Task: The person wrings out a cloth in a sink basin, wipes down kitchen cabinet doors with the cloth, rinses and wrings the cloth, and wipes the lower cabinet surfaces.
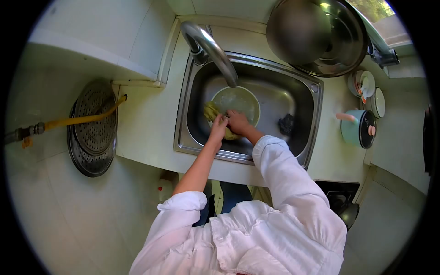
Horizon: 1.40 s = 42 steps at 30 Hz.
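Inside the steel sink [188, 135], a pale round bowl [250, 97] holds what looks like water. A crumpled yellow-green cloth [210, 111] hangs over the bowl's near left rim. My left hand [218, 128] pinches the cloth with its fingers closed. Right beside it, my right hand [238, 122] has its fingers curled down onto the same cloth at the bowl's near side. Part of the cloth shows below the hands, and the fingertips are partly hidden. A dark scouring pad [286, 123] lies on the sink floor to the right.
A curved faucet [215, 51] arches over the bowl. Large metal lids or pans [350, 41] lean at the back right. A light-blue pot [352, 127] and stacked bowls [378, 101] stand on the right counter. At left, perforated steamer trays [95, 130] hang behind a yellow hose [78, 119].
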Each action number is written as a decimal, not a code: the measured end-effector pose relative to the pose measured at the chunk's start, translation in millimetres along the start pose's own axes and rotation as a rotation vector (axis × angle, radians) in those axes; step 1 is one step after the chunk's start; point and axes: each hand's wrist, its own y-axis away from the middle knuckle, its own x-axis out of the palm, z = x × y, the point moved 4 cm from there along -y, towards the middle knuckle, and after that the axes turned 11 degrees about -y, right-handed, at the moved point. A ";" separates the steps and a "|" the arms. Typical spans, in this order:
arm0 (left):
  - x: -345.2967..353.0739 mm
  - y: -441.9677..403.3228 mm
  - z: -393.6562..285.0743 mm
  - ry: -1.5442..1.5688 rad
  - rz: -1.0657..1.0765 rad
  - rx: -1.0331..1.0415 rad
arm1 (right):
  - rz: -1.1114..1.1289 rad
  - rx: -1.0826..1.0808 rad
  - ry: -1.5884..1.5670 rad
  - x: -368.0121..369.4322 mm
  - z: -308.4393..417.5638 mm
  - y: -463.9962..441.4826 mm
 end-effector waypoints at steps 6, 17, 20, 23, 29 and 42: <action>14.4 -9.8 3.7 0.032 -0.052 0.046 | -0.227 0.317 -0.041 -11.6 -26.0 -8.4; 22.3 -53.3 12.1 0.719 0.119 -0.301 | -0.425 0.622 -1.740 -39.0 39.0 7.0; 16.0 -34.0 -24.4 0.677 0.037 -0.152 | -0.368 0.618 -1.662 -68.4 75.4 22.4; 13.1 -68.6 8.3 0.585 -0.059 0.077 | -0.438 0.437 -1.320 -60.5 69.5 12.7; 24.9 -46.5 -4.5 0.672 -0.061 -0.101 | -0.585 0.417 -0.467 -72.6 6.0 -9.6; 7.9 -27.7 -0.7 0.484 -0.010 -0.161 | -0.252 0.439 -0.135 -28.7 -24.2 -10.9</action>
